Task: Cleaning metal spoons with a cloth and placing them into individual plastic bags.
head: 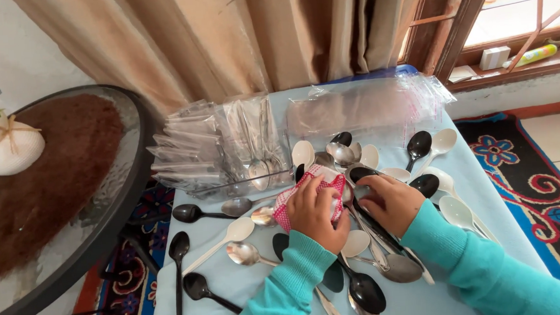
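My left hand (pixel 315 210) grips a red and white checked cloth (pixel 307 189) over the middle of a light blue table (pixel 480 198). My right hand (pixel 389 199) rests beside it on a pile of spoons, fingers curled around a black spoon (pixel 361 174). Both arms wear teal sleeves. Loose spoons in black, white and metal lie all around the hands: a white one (pixel 236 232) and a metal one (pixel 243 253) to the left, a black one (pixel 365 292) near the front edge.
A stack of clear bags holding cutlery (pixel 222 148) sits at the back left, flat empty clear bags (pixel 367 108) at the back right. A round glass table (pixel 59 207) with a white vase (pixel 8 149) stands left. Curtains and a window lie behind, a patterned rug below.
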